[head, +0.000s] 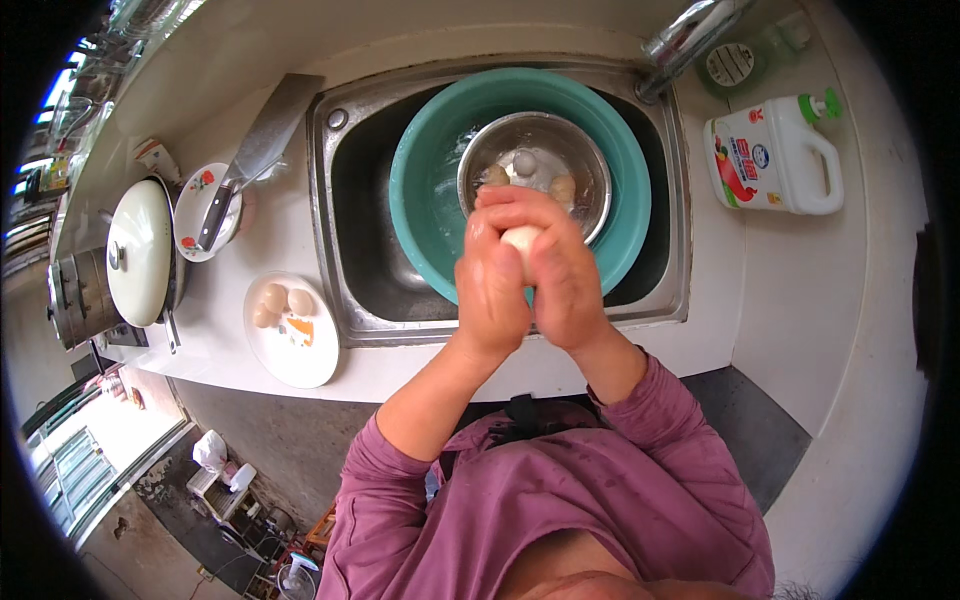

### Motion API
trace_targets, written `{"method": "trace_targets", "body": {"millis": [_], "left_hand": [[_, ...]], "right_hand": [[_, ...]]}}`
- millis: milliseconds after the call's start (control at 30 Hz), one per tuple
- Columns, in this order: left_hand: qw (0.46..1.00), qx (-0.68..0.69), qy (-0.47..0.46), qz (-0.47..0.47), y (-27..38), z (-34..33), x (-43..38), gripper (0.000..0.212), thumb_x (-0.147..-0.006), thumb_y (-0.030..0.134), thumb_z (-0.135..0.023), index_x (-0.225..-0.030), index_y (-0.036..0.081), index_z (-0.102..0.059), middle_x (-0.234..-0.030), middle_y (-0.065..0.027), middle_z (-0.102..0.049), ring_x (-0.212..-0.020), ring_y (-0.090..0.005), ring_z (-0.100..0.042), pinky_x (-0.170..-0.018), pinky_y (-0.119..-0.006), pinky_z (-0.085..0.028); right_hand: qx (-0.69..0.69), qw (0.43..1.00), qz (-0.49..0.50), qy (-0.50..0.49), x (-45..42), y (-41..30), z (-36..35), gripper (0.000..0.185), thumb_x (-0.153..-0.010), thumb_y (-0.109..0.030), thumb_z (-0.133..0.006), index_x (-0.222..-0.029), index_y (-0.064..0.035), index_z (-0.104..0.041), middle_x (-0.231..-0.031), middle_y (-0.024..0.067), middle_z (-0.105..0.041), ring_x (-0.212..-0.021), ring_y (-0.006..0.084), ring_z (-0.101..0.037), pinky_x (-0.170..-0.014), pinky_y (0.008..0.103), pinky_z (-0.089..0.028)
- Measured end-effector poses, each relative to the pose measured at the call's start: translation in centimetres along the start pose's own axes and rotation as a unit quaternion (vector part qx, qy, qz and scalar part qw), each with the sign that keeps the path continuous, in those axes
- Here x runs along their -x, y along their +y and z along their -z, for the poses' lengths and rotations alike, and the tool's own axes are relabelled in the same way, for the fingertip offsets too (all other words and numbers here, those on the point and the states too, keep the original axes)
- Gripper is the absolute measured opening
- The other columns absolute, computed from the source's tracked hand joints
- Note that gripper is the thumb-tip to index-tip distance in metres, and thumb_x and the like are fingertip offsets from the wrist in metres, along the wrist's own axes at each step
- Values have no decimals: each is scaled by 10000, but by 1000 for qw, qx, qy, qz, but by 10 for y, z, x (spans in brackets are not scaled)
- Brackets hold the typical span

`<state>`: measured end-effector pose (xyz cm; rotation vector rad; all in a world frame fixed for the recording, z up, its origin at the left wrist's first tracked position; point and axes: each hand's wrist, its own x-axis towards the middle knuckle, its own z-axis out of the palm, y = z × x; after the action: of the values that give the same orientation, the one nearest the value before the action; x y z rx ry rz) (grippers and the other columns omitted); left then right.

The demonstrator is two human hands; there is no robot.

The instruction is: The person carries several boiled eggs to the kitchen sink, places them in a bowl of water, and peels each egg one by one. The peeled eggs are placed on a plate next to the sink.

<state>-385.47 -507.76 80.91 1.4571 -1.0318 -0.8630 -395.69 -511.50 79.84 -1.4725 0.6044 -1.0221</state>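
Observation:
Cupped together over the near side of a stainless steel bowl (592, 150), my left hand (491, 274) and my right hand (566, 277) enclose a pale, rounded, egg-like thing (523, 244). Both hands look wet. Inside the bowl lie several rounded items, partly hidden by my fingers. The bowl sits in a green plastic basin (427, 180), which rests in the stainless steel sink (360, 247). Left of the sink, a white plate (300, 364) holds several peeled-looking, egg-like items (301, 302) and bears an orange pattern.
A cleaver (274, 127) lies with its handle across a floral bowl (191, 217) at the left, beside a lidded pan (142, 251). The chrome faucet (682, 45) rises at the back right. A white detergent jug (776, 157) and a green bottle (731, 67) are on the right.

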Motion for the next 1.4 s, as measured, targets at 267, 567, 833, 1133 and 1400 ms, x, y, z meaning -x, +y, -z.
{"method": "trace_targets", "body": {"millis": [267, 567, 833, 1133, 1400], "left_hand": [[999, 16, -3, -42, 3, 2, -1, 484, -994, 336, -266, -901, -2, -599, -794, -137, -607, -728, -232, -585, -696, -321, -464], [999, 30, 13, -13, -2, 6, -4, 435, -988, 346, -319, -904, 18, -592, -843, -92, -608, -764, -191, -592, -659, -314, -474], [954, 259, -52, 141, 3, 8, -2, 596, -990, 509, -261, -1141, 1, -534, -911, -58, -593, -789, -117, -574, -646, -244, -460], [818, 512, -135, 223, -1, 22, -10, 541, -981, 514, -279, -1052, 48, -546, -824, -21, -581, -643, -91, -552, -479, -220, -416], [953, 242, -12, 182, 9, 9, -8, 458, -998, 430, -297, -1070, 44, -533, -863, -34, -555, -705, -80, -525, -547, -218, -400]], "right_hand": [[10, 998, 55, 20, 10, 5, -11, 537, -966, -378, -458, -1326, 11, -369, -1389, 200, -406, -1256, 292, -434, -1066, 408, -311], [-29, 999, -29, -8, -3, -11, -12, 508, -932, -337, -536, -1292, 6, -437, -1298, 173, -483, -1197, 267, -470, -1022, 367, -347], [103, 993, 47, -23, -8, -6, -2, 536, -895, -385, -568, -1234, 15, -457, -1246, 208, -504, -1173, 355, -474, -1018, 410, -349], [13, 1000, 17, -17, -19, -14, -6, 417, -928, -298, -483, -1199, 19, -477, -1215, 194, -527, -1118, 319, -510, -980, 378, -380], [149, 987, 62, 2, -23, -1, -5, 365, -847, -227, -576, -1118, 6, -497, -1206, 191, -524, -1080, 333, -523, -953, 397, -404]]}}
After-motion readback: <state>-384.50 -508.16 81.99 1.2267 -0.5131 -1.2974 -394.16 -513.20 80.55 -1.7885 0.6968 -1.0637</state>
